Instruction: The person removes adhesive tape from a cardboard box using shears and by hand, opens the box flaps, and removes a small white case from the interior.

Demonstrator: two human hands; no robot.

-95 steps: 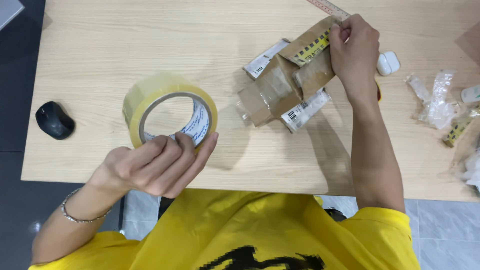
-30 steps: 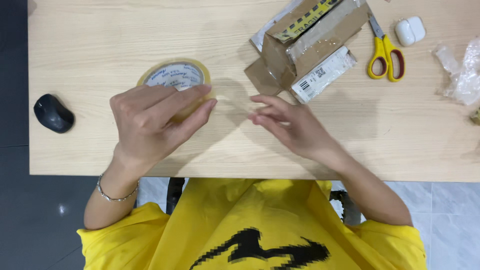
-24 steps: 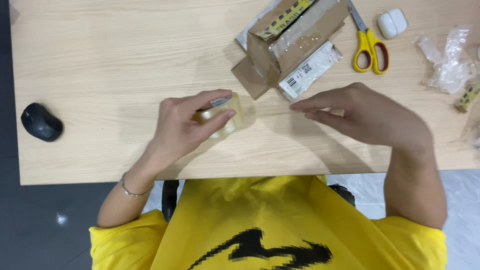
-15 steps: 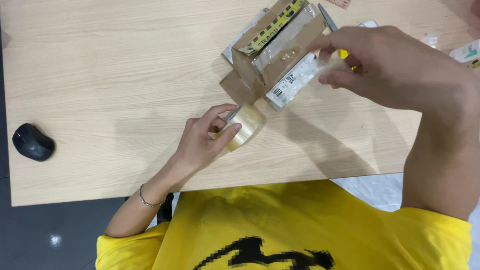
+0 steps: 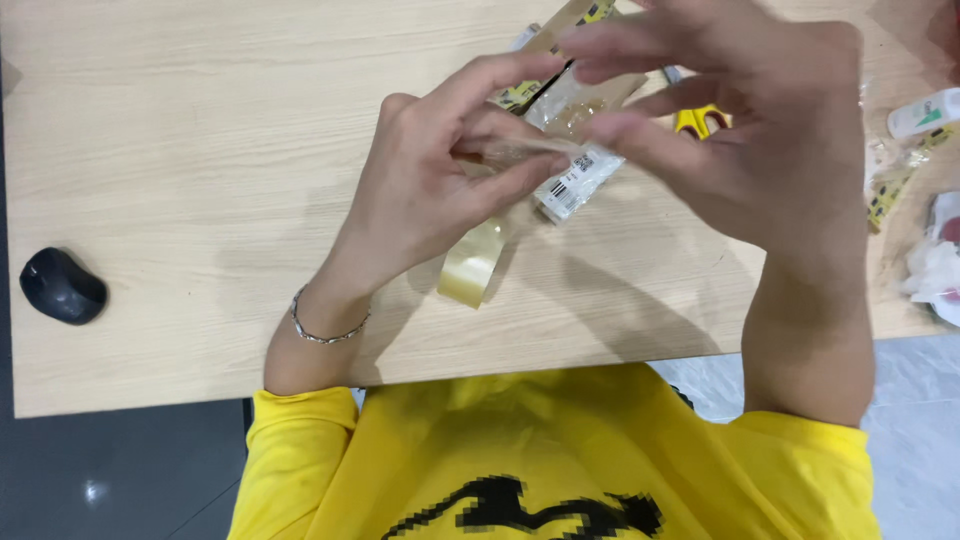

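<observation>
Fingers of left hand [image 5: 430,190] and right hand [image 5: 760,130] pinch clear tape strip [image 5: 535,152]; tape roll [image 5: 473,265] below.

1. The scene is bright and evenly lit, with soft light from overhead.
2. The right hand [image 5: 760,130] sits close to the lens; its fingers [image 5: 640,130] are smeared by motion blur and look oversized.
3. The left hand [image 5: 430,190] is sharper, with only slightly soft fingertips.
4. Diffuse grey shadows fall on the worktop [image 5: 200,150] below the fingers and under the forearms.
5. The worktop grain left of the fingers reads crisply, without glare.
6. A faint sheen shows on the tape roll [image 5: 472,265] just under the fingers.
</observation>
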